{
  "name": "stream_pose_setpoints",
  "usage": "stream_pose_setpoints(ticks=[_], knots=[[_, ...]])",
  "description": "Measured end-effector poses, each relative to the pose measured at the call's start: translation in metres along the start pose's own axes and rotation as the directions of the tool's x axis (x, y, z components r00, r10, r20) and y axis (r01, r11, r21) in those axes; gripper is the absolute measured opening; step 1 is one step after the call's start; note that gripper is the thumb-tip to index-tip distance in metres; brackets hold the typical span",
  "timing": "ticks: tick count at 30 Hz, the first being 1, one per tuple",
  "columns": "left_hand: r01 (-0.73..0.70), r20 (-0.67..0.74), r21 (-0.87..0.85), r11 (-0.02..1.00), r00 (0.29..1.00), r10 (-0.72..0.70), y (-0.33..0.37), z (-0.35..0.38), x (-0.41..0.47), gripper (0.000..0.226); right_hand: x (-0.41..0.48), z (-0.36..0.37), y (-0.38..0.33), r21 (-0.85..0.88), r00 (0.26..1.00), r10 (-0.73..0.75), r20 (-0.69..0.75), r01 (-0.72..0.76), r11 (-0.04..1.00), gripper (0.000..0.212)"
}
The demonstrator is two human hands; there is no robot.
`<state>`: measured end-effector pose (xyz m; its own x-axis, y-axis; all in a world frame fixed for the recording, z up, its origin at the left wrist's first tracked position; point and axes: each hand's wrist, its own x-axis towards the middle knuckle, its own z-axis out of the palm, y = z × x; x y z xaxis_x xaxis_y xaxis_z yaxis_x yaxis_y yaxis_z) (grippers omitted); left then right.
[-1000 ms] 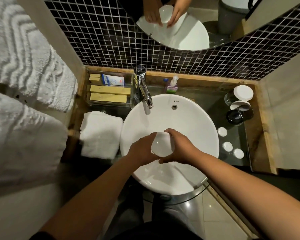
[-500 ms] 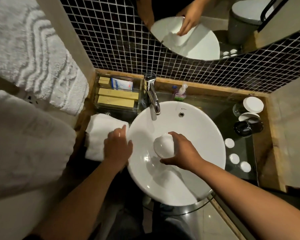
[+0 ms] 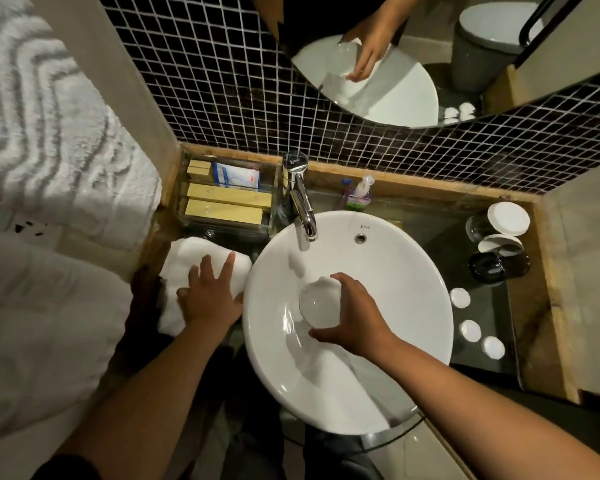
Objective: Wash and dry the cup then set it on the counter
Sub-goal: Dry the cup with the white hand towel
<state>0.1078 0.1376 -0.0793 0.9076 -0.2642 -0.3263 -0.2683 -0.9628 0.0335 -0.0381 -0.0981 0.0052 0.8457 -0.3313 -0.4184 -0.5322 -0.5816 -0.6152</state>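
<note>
Basin (image 3: 409, 306): the white bowl fills the middle of your view. No water is visible running from the faucet (image 3: 300, 199) at its 12 o'clock rim.
Counter (image 3: 440, 226): the dark glass top runs round the basin; the free stretch lies from 1 to 4 o'clock, where covered glasses (image 3: 499, 233) and three small white caps (image 3: 470, 330) already stand.
Towel (image 3: 187, 258): folded and white, it lies on the counter at the basin's 9 o'clock, just beside the rim.
Left hand (image 3: 212, 296): your fingers are spread wide and laid flat on the towel, not yet closed on it.
Right hand (image 3: 355, 318): it is wrapped round the cup from the 3 o'clock side, thumb at the near edge and fingertips over the far edge.
Cup (image 3: 319, 301): clear glass, held above the middle of the bowl with one round end turned up at you; whether that is base or mouth I cannot tell.
Step in hand: washing looks finished and drying is just opening, since you are reaching for the cloth while the cup waits over the bowl.
Next move: you will likely need to gather the towel in your left fingers, bring it across to 3 o'clock and wipe the glass inside and out. Keep the right grip firm, as wet glass is probably slippery.
</note>
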Motion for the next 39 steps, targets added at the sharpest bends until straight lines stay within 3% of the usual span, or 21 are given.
stream_pose_setpoints(ticks=[5, 8, 11, 16, 18, 20, 22, 24, 27, 29, 34, 39], knots=[[-0.027, -0.072, 0.013, 1.0, 0.997, 0.028, -0.003, -0.005, 0.009, 0.085, 0.002, 0.005, -0.006, 0.085, 0.997, 0.064, -0.048, -0.06, 0.995, 0.097], [0.009, -0.084, -0.244, 0.97, 0.996, -0.03, -0.005, -0.015, 0.008, 0.072, 0.004, 0.002, -0.015, 0.183, 0.994, 0.108, -0.016, -0.103, 0.978, 0.094], [0.062, -0.14, -0.568, 0.82, 0.975, -0.171, -0.01, -0.036, -0.001, 0.055, 0.001, -0.002, -0.025, 0.27, 0.988, 0.152, 0.041, -0.157, 0.95, 0.089], [-0.052, -0.271, -0.774, 0.631, 0.928, -0.257, 0.003, -0.089, -0.04, 0.055, -0.003, -0.005, -0.039, 0.312, 0.98, 0.171, 0.105, -0.196, 0.93, 0.084], [-0.161, -0.324, -0.762, 0.627, 0.934, -0.153, 0.014, -0.107, -0.058, 0.057, -0.005, -0.005, -0.042, 0.346, 0.977, 0.177, 0.123, -0.209, 0.915, 0.083], [-0.323, -0.415, -0.6, 0.732, 0.908, 0.061, 0.026, -0.115, -0.071, 0.057, -0.007, -0.005, -0.046, 0.376, 0.974, 0.176, 0.14, -0.216, 0.901, 0.084], [-0.428, -0.41, -0.465, 0.775, 0.88, 0.24, 0.039, -0.114, -0.08, 0.058, -0.008, -0.005, -0.048, 0.346, 0.981, 0.128, 0.148, -0.172, 0.922, 0.087], [-0.496, -0.392, -0.414, 0.763, 0.854, 0.342, 0.049, -0.107, -0.086, 0.058, -0.01, -0.007, -0.052, 0.335, 0.986, 0.065, 0.154, -0.113, 0.935, 0.086], [-0.602, -0.418, -0.334, 0.725, 0.784, 0.458, 0.058, -0.095, -0.092, 0.054, -0.012, -0.012, -0.051, 0.48, 0.983, 0.001, 0.182, -0.09, 0.873, 0.065], [-0.62, -0.429, -0.34, 0.707, 0.771, 0.471, 0.062, -0.089, -0.094, 0.049, -0.012, -0.013, -0.043, 0.557, 0.973, 0.015, 0.231, -0.145, 0.818, 0.06], [-0.571, -0.379, -0.406, 0.713, 0.815, 0.438, 0.067, -0.074, -0.106, 0.044, -0.012, -0.004, -0.021, 0.614, 0.948, 0.017, 0.319, -0.22, 0.758, 0.081], [-0.501, -0.253, -0.439, 0.746, 0.865, 0.433, 0.069, -0.067, -0.108, 0.058, -0.016, -0.003, -0.016, 0.711, 0.924, -0.023, 0.382, -0.278, 0.645, 0.077]])
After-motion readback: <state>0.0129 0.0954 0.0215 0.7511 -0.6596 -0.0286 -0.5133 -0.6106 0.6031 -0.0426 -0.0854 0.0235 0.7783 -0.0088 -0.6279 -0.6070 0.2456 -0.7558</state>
